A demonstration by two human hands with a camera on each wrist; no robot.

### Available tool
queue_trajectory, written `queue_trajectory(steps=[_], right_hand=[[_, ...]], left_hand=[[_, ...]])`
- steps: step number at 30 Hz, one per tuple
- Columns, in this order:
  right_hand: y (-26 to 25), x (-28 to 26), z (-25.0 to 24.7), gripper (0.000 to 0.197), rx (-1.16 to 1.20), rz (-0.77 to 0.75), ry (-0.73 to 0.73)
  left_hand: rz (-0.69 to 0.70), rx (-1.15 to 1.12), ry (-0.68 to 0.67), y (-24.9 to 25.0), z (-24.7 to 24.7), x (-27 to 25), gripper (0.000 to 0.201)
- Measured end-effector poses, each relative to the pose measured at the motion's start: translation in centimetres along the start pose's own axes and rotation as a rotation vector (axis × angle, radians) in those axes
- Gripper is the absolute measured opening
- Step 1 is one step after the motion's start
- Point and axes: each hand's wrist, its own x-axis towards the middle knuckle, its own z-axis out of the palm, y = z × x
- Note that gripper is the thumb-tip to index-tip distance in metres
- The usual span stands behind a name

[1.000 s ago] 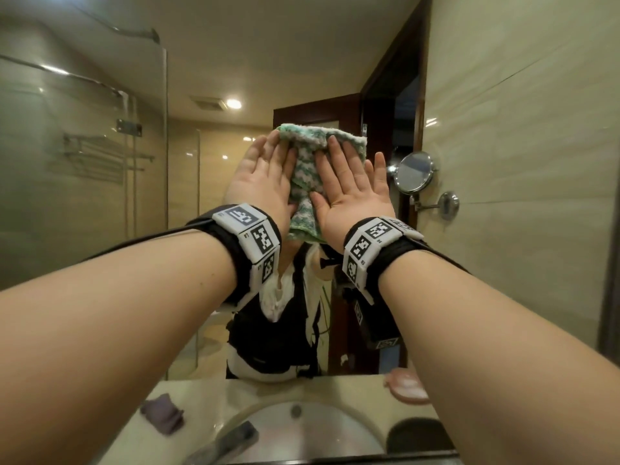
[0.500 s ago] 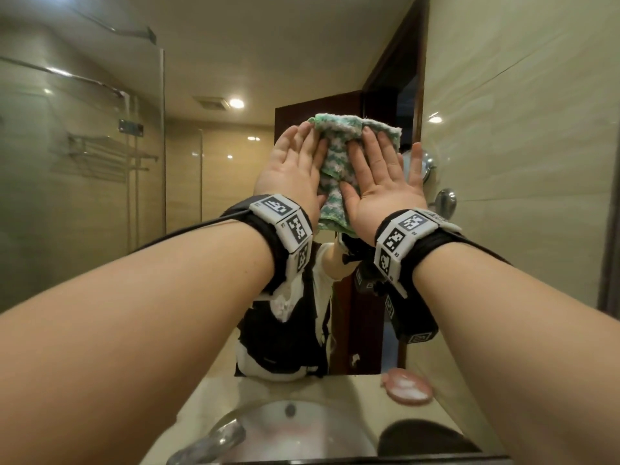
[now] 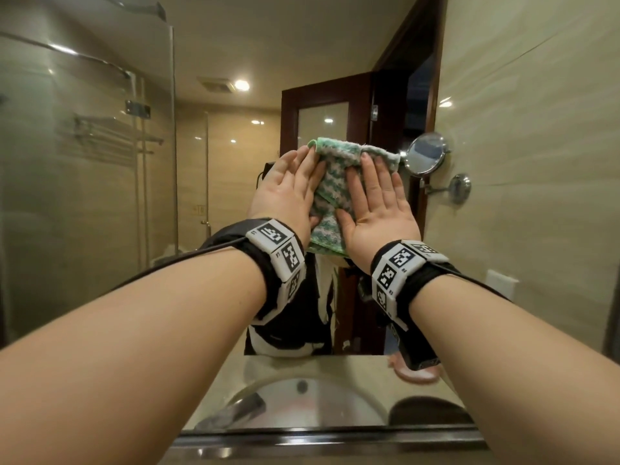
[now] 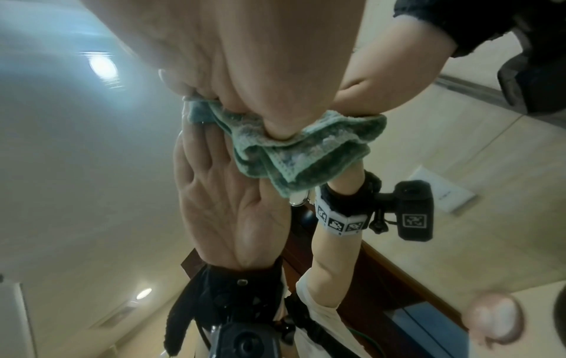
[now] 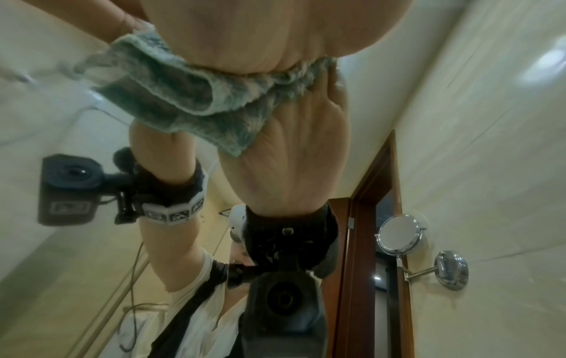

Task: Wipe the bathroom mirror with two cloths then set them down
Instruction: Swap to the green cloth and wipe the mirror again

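Observation:
A green-and-white cloth (image 3: 330, 182) lies bunched in folded layers flat against the bathroom mirror (image 3: 218, 169) at about chest height. I cannot tell whether it is one cloth or two. My left hand (image 3: 288, 186) presses its left part with straight fingers. My right hand (image 3: 375, 196) presses its right part the same way. In the left wrist view my left hand (image 4: 245, 60) pushes the cloth (image 4: 306, 150) onto the glass. In the right wrist view the cloth (image 5: 190, 97) sits under my right hand (image 5: 260, 31).
A round magnifying mirror (image 3: 424, 156) on a chrome arm juts from the tiled right wall, just right of the cloth. Below are the mirror's bottom ledge (image 3: 318, 441), the reflected basin (image 3: 302, 404), a tap (image 3: 235, 411) and a pink soap dish (image 3: 416, 372).
Both hands slid the cloth right until it overlapped the round magnifying mirror, then back left and lower down the glass. The hands stayed flat on it throughout.

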Motion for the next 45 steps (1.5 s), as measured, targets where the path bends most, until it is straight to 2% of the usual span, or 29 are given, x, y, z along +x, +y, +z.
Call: queue_trajectory(steps=[5,10,23,32,35,39,45], right_hand=[[-1.3,0.3,0.5,0.063,-0.012,-0.039,0.068],[-4.6,1.0,0.2,0.061,-0.039,-0.078,0.042],[-23.5,4.1,0.2,0.064,-0.029,-0.298,0.035],[-34.9,5.7,0.9,0.061,-0.018,-0.418,0.052],[-36.0,5.9,1.1,0.061,-0.031,-0.407,0.058],[-35.5,5.7,0.7,0.060,-0.052,-0.426,0.073],[-32.1,5.0,0.9,0.060,-0.093,-0.429,0.088]], left_hand=[[0.015,0.002,-0.006,-1.2,1.0,-0.5,0.073],[-0.051,-0.014,-0.052,-3.6,3.0,-1.7,0.075],[-0.260,0.139,-0.283,-16.6,13.3,-8.2,0.080],[-0.307,0.265,-0.426,-23.6,19.1,-12.5,0.075],[-0.253,0.307,-0.446,-24.0,19.7,-12.7,0.072],[-0.260,0.290,-0.464,-23.5,19.5,-12.6,0.067],[-0.257,0.238,-0.450,-21.7,18.6,-12.5,0.068]])
